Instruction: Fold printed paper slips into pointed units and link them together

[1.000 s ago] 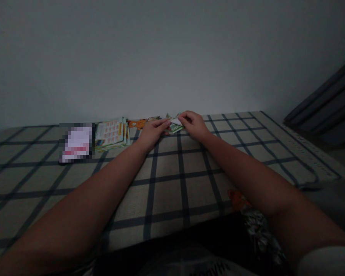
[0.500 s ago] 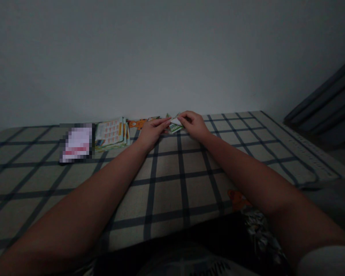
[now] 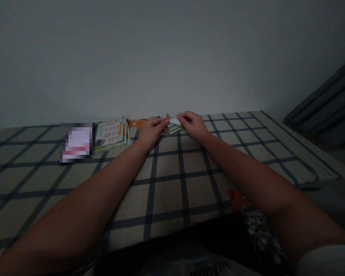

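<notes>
A small folded piece of printed paper (image 3: 174, 127), green and white, is between my two hands near the far edge of the table. My left hand (image 3: 153, 132) pinches its left side between thumb and fingers. On the other side my right hand (image 3: 193, 123) is closed on the paper, thumb and forefinger at its upper right part. A white flap shows between the fingertips. Pointed green ends stick up behind it; the dim light hides the exact folds.
A stack of printed leaflets (image 3: 110, 134) lies left of my hands, beside a phone-like object with a pixelated screen (image 3: 77, 143). A checked cloth (image 3: 166, 195) with bear prints covers the table. Behind stands a plain wall (image 3: 161, 57); dark folded fabric (image 3: 327, 99) hangs at right.
The white flap between my fingertips has shifted slightly and shows more of its surface. Both hands keep their grip in almost the same place.
</notes>
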The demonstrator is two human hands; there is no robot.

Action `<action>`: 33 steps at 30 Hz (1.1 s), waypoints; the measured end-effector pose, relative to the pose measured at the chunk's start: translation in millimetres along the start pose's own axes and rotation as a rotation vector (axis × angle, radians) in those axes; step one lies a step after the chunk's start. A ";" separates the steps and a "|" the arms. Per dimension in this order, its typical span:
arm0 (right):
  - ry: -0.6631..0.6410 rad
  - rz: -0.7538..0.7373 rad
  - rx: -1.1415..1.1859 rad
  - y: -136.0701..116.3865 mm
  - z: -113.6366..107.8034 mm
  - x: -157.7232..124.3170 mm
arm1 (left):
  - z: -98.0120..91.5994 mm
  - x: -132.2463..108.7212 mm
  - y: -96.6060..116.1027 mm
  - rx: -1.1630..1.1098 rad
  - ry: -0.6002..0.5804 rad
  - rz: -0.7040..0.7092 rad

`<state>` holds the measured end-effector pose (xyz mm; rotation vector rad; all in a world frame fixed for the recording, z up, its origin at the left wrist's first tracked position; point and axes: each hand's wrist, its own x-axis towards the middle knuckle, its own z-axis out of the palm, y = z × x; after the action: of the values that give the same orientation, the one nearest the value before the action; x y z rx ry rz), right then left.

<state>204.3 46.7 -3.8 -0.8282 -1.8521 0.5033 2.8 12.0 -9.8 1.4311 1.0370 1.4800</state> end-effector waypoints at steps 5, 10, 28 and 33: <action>-0.018 -0.001 0.022 -3.2 -0.5 -1.2 | 0.5 0.1 -3.9 -0.021 0.001 -0.045; -0.056 0.036 0.037 -4.0 -0.2 -0.9 | 0.8 -2.7 -2.9 0.053 -0.066 -0.065; -0.140 0.223 0.248 4.0 3.6 1.4 | -2.0 -2.3 -1.6 0.144 -0.031 0.010; -0.145 0.251 0.287 3.8 5.5 0.3 | -0.7 -1.0 -4.9 0.084 -0.039 -0.052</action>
<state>200.4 49.6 -8.4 -0.8482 -1.7584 0.9860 2.2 12.7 -14.7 1.4747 1.1154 1.3801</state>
